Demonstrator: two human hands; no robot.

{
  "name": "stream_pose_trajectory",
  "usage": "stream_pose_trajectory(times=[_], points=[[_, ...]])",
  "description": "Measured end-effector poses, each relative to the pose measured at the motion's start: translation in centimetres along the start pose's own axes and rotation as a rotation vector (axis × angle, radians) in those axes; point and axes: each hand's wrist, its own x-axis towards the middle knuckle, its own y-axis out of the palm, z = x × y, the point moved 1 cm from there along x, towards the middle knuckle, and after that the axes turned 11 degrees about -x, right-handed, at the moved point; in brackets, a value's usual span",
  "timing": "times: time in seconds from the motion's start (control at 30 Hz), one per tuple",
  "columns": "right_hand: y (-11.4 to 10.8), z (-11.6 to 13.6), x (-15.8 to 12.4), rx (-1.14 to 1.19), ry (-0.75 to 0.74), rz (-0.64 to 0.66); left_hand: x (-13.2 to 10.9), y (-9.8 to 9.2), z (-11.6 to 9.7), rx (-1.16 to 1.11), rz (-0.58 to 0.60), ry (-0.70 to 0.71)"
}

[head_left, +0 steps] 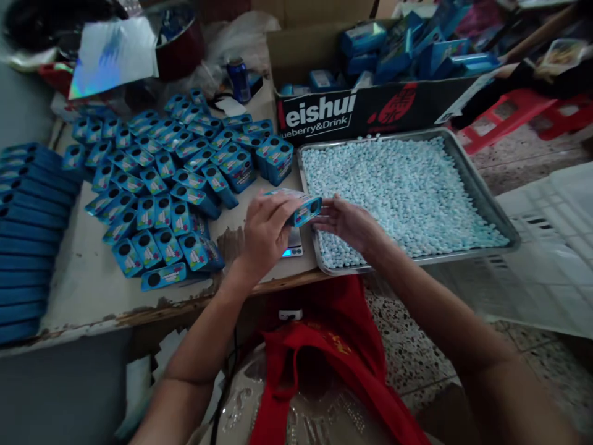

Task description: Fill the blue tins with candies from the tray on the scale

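Observation:
My left hand (269,228) is wrapped round a small blue candy box (306,211), tilted so its end with a dark round spot faces right. My right hand (349,224) is at that end, its fingers stretched out and apart, the tips at or touching the box; whether anything lies in the palm is hidden. Below the held box sits a small digital scale (293,250) with a lit blue display, partly covered by my left hand. Right of it, a metal tray (509,238) is spread with pale blue candies (393,191), and my right hand is over its left edge.
Many upright blue boxes (162,210) crowd the table at left, with a stack of flat blue cartons (28,241) beyond. A black printed carton (324,114) of blue packs stands behind the tray. A can (238,80), a red stool (509,114) and another person's arm (542,34) are farther off.

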Motion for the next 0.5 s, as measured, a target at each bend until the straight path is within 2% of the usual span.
stream_pose_trajectory(times=[0.07, 0.17, 0.27, 0.33, 0.43, 0.5], points=[[1.3, -0.4, 0.1, 0.208, 0.070, 0.050, 0.8, 0.4, -0.3, 0.057, 0.014, 0.069], [2.1, -0.2, 0.2, 0.361, 0.074, 0.077, 1.0, 1.5, 0.6, 0.117, 0.044, 0.050], [2.0, 0.0, 0.3, 0.416, 0.141, 0.072, 0.6, 2.2, 1.3, 0.150, 0.058, 0.041], [1.7, 0.1, 0.3, 0.428, 0.172, 0.077, 0.4, 2.2, 1.2, 0.173, 0.023, 0.071], [1.3, 0.1, 0.0, 0.434, 0.145, 0.085, 0.4, 2.0, 0.9, 0.184, -0.024, 0.089], [1.1, 0.0, -0.2, 0.443, 0.142, 0.077, 0.4, 1.9, 1.0, 0.156, -0.009, 0.089]])
